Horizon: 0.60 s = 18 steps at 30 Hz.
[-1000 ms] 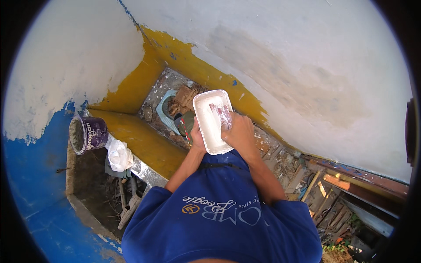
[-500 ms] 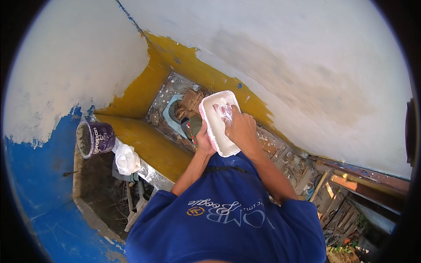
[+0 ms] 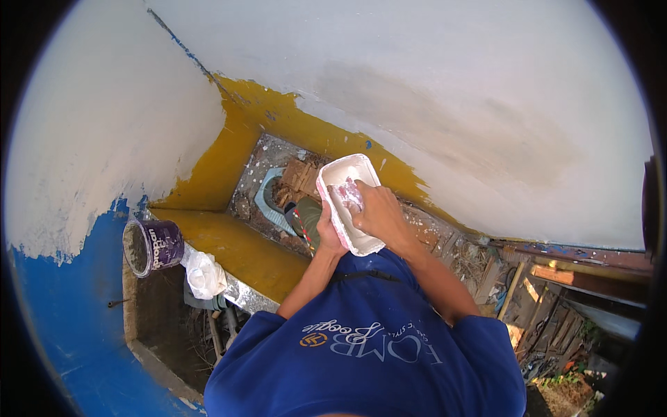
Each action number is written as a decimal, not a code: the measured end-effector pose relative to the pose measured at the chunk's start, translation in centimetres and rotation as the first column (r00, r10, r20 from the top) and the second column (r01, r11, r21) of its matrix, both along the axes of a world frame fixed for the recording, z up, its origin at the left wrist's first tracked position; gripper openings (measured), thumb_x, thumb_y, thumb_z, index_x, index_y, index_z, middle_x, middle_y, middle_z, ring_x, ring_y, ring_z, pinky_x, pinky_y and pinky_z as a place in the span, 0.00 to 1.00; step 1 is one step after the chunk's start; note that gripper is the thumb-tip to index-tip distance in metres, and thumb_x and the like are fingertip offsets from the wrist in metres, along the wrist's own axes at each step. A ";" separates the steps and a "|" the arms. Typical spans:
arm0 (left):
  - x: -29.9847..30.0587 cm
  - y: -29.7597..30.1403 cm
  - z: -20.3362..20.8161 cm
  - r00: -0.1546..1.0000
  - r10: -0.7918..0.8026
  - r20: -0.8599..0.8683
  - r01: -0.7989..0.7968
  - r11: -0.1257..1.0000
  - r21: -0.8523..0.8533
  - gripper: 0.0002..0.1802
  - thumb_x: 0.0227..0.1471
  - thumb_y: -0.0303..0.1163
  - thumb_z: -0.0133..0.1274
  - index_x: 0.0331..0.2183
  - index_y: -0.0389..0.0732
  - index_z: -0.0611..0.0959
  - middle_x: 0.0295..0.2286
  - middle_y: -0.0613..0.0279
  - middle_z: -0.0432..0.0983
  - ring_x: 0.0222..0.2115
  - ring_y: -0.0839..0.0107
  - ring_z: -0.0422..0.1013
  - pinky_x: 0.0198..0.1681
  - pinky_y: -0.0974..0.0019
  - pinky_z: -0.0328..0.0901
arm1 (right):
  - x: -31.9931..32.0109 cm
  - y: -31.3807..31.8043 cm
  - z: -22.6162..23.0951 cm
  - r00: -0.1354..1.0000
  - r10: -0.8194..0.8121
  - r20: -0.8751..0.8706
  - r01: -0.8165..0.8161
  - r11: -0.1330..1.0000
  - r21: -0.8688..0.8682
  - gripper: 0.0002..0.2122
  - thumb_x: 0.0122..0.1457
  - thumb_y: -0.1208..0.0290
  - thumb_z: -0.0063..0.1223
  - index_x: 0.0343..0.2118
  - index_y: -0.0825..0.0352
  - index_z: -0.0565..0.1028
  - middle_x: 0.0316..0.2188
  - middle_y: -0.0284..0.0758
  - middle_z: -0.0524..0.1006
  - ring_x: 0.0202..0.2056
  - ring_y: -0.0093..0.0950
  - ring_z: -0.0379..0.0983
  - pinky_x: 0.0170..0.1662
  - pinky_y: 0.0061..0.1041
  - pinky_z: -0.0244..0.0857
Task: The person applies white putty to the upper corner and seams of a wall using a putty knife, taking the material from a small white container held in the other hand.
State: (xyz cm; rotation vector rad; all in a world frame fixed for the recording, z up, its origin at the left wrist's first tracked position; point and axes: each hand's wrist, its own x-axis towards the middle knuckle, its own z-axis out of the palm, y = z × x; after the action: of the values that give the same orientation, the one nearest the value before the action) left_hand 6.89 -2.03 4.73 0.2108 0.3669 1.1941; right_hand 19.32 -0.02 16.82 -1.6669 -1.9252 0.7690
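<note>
A white, rectangular plastic tray (image 3: 356, 167) with pink marks on its outside is tilted in front of my body. My left hand (image 3: 331, 233) grips it along the left side, fingers partly hidden beneath. Inside, white paste coats the walls and bottom. My right hand (image 3: 381, 214) reaches over the right rim and pinches a small flat spreader (image 3: 343, 192), smeared with white and pinkish paste. The blade lies in the tray, against or close to its inner surface; the exact contact cannot be made out.
A purple bucket (image 3: 165, 243) and a white plastic bag (image 3: 205, 275) stand on a ledge at left. Below are a light-blue squat toilet (image 3: 267, 200) and broken wood pieces (image 3: 300, 176). White, yellow and blue walls enclose the corner; planks and debris lie at right.
The tray and both hands sit slightly lower in the picture, as does most of the scene. The spreader and my right hand have shifted a little left within the tray.
</note>
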 end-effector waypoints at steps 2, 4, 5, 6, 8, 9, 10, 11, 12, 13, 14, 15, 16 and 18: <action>0.3 0.2 0.5 0.999 -0.001 -0.043 0.002 1.000 0.017 0.37 0.60 0.57 0.39 0.61 0.44 0.60 0.56 0.57 0.64 0.56 0.59 0.62 0.60 0.52 0.57 | 0.2 -0.6 -0.6 0.999 0.017 0.051 -0.017 1.000 0.004 0.16 0.43 0.73 0.54 0.36 0.77 0.73 0.22 0.57 0.74 0.28 0.55 0.73 0.36 0.50 0.66; 0.1 -0.2 0.4 0.999 0.017 -0.040 -0.017 1.000 0.013 0.38 0.60 0.59 0.38 0.62 0.44 0.59 0.57 0.57 0.62 0.57 0.59 0.60 0.61 0.52 0.55 | 0.8 -0.6 0.8 0.996 -0.048 0.073 0.049 0.999 -0.023 0.16 0.43 0.73 0.54 0.36 0.75 0.73 0.22 0.56 0.74 0.27 0.54 0.73 0.35 0.50 0.66; 0.0 -0.3 0.2 0.998 0.002 -0.060 0.000 0.999 0.038 0.40 0.59 0.61 0.37 0.62 0.43 0.58 0.58 0.57 0.60 0.58 0.58 0.59 0.61 0.52 0.55 | 1.2 -0.5 1.3 0.994 -0.079 0.079 0.083 0.995 -0.047 0.16 0.42 0.73 0.54 0.36 0.74 0.74 0.22 0.55 0.75 0.27 0.54 0.73 0.34 0.50 0.66; 0.3 -0.4 1.2 0.999 -0.030 -0.043 0.032 0.999 0.041 0.41 0.59 0.61 0.37 0.62 0.42 0.57 0.59 0.57 0.60 0.58 0.58 0.59 0.61 0.53 0.55 | 1.6 -0.4 1.2 0.990 -0.113 0.090 0.118 0.992 -0.048 0.16 0.42 0.73 0.54 0.36 0.74 0.74 0.22 0.55 0.75 0.27 0.54 0.73 0.34 0.50 0.66; 0.7 -0.5 0.6 0.996 -0.080 -0.036 0.082 0.996 0.045 0.38 0.61 0.59 0.35 0.61 0.41 0.59 0.57 0.56 0.61 0.58 0.58 0.59 0.61 0.53 0.54 | 2.1 -0.4 0.3 0.968 -0.215 0.132 0.203 0.975 0.095 0.16 0.40 0.75 0.53 0.37 0.72 0.74 0.21 0.53 0.75 0.26 0.52 0.74 0.32 0.48 0.67; 1.0 -0.5 0.7 0.994 -0.103 -0.035 0.105 0.993 0.049 0.38 0.61 0.59 0.35 0.61 0.41 0.59 0.57 0.56 0.61 0.58 0.58 0.59 0.61 0.53 0.54 | 1.9 -0.5 0.1 0.969 -0.182 0.165 0.170 0.982 0.083 0.16 0.39 0.76 0.54 0.35 0.72 0.75 0.19 0.52 0.75 0.26 0.50 0.75 0.30 0.45 0.67; 1.4 -0.6 0.7 0.988 -0.071 -0.137 0.075 0.997 0.027 0.38 0.60 0.59 0.35 0.62 0.42 0.58 0.58 0.57 0.61 0.58 0.58 0.59 0.61 0.53 0.54 | 1.8 -0.8 -0.1 0.965 -0.203 0.166 0.191 0.978 0.087 0.16 0.39 0.76 0.54 0.35 0.72 0.75 0.19 0.52 0.75 0.26 0.50 0.75 0.30 0.45 0.67; 1.7 -0.6 0.8 0.970 -0.039 -0.238 0.043 0.999 0.009 0.39 0.60 0.60 0.35 0.62 0.43 0.58 0.58 0.57 0.60 0.58 0.58 0.59 0.61 0.53 0.54 | 1.5 -1.1 -0.3 0.985 -0.130 0.110 0.123 0.990 0.068 0.16 0.39 0.76 0.54 0.35 0.72 0.76 0.19 0.51 0.75 0.26 0.50 0.75 0.30 0.45 0.67; 1.8 -0.6 0.6 0.970 -0.057 -0.236 0.062 0.998 0.012 0.39 0.60 0.60 0.35 0.62 0.43 0.58 0.58 0.57 0.60 0.58 0.58 0.59 0.61 0.53 0.54 | 1.3 -1.4 -0.3 0.997 -0.054 0.053 0.051 0.997 0.052 0.15 0.39 0.76 0.55 0.34 0.72 0.76 0.19 0.51 0.75 0.25 0.49 0.75 0.30 0.45 0.67; 1.8 -0.5 0.3 0.987 -0.056 -0.148 0.060 0.998 0.018 0.38 0.61 0.59 0.35 0.62 0.43 0.58 0.58 0.57 0.61 0.58 0.59 0.59 0.61 0.53 0.54 | 1.0 -1.5 -0.3 0.996 -0.072 0.055 0.069 0.996 0.055 0.15 0.39 0.76 0.55 0.34 0.72 0.76 0.19 0.51 0.75 0.25 0.49 0.75 0.30 0.45 0.67; 1.9 -0.3 -0.1 0.997 -0.056 -0.059 0.058 0.998 0.022 0.37 0.61 0.59 0.34 0.61 0.43 0.59 0.58 0.57 0.61 0.58 0.59 0.59 0.61 0.53 0.54 | 0.7 -1.5 -0.2 0.998 -0.049 0.026 0.047 0.997 0.056 0.15 0.38 0.76 0.55 0.34 0.72 0.77 0.19 0.52 0.75 0.25 0.49 0.75 0.29 0.45 0.67; 1.7 0.0 -0.2 0.996 -0.067 -0.051 0.068 0.998 0.013 0.37 0.61 0.59 0.34 0.61 0.43 0.60 0.57 0.58 0.61 0.58 0.59 0.60 0.61 0.53 0.54 | 0.5 -1.6 -0.2 1.000 -0.018 -0.009 0.018 0.998 0.057 0.16 0.38 0.77 0.55 0.34 0.72 0.77 0.20 0.52 0.76 0.24 0.49 0.74 0.29 0.46 0.67; 1.6 0.1 -0.2 0.995 -0.079 -0.053 0.080 0.997 0.013 0.37 0.61 0.59 0.34 0.61 0.43 0.60 0.57 0.58 0.61 0.58 0.59 0.60 0.61 0.53 0.54 | 0.8 -1.7 -0.4 0.999 -0.030 -0.012 0.031 0.998 0.057 0.16 0.38 0.77 0.55 0.34 0.72 0.77 0.20 0.52 0.76 0.24 0.49 0.74 0.29 0.46 0.67; 1.8 0.3 0.1 0.992 -0.067 -0.105 0.074 0.995 0.070 0.37 0.61 0.59 0.34 0.61 0.43 0.60 0.57 0.58 0.62 0.57 0.59 0.60 0.61 0.54 0.55 | 2.4 -1.7 -0.6 0.996 -0.089 0.020 0.088 0.995 0.036 0.16 0.37 0.77 0.55 0.35 0.72 0.78 0.20 0.53 0.76 0.24 0.49 0.74 0.29 0.46 0.67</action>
State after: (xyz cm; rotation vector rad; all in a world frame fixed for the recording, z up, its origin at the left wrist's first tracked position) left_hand 8.67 -1.69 4.81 0.3478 0.4022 1.1305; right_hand 21.67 -1.70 16.17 -1.7335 -1.8551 0.6811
